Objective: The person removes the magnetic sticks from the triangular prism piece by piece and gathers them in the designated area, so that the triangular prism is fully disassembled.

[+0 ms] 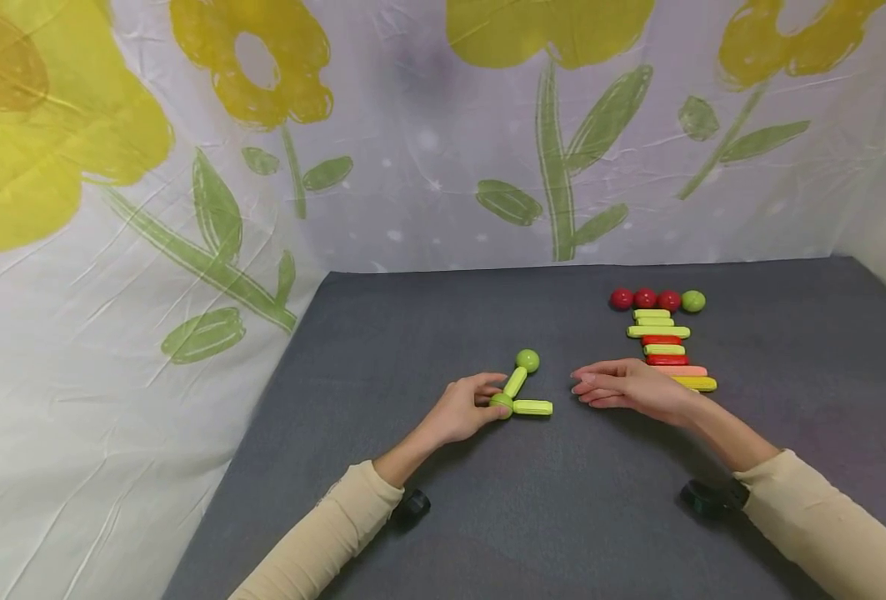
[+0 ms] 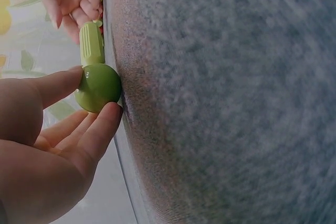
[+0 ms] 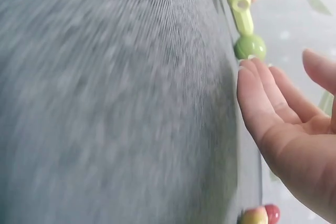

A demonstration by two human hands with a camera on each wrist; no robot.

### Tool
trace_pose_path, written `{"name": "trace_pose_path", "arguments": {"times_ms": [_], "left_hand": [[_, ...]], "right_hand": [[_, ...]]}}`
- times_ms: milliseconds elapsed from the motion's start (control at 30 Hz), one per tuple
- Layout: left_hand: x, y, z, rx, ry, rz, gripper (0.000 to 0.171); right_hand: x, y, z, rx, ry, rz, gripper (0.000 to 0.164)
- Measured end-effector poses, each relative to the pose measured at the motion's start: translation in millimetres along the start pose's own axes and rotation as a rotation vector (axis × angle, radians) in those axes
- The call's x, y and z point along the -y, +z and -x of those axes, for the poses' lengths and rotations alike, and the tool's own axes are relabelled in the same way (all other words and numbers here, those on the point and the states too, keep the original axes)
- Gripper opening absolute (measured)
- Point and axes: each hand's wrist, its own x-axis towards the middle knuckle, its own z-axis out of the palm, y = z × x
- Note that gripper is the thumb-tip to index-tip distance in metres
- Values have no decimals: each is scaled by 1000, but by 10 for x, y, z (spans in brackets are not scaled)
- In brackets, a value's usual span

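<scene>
My left hand pinches a green ball between thumb and fingers, low over the dark table. Two light-green ribbed rods join that ball: one rod slants away to a second green ball, while the other rod points right with a free end. To the right, my right hand holds nothing; its fingers are nearly straight and close together, with the thumb apart. In the head view a gap separates those fingertips from the joined pieces.
Beyond my right hand lies a column of short rods, among them a red rod and a yellow rod, partly covered by the hand. A row of red balls and one green ball lies behind. A flower-printed cloth hangs behind the table.
</scene>
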Motion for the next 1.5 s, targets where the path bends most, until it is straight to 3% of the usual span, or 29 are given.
{"name": "trace_pose_path", "arguments": {"times_ms": [167,333,667,1100,1367,1500], "left_hand": [[4,5,-10,-1,0,-3,51],[9,11,-21,-10,-4,-13,51],[24,14,-9,-21,6,-8,49],[41,15,-17,-16,17,-6,49],[29,-8,-9,-10,26,11,49],[25,-17,6,-7,51,4,48]], "right_hand": [[-7,106,-153,33,-6,20,51],[-4,203,-287,67,-31,118,50],[57,378,-441,121,-77,216,52],[136,506,-536,158,-166,311,43],[222,558,-553,160,-236,500,33],[258,585,-550,162,-224,561,29]]}}
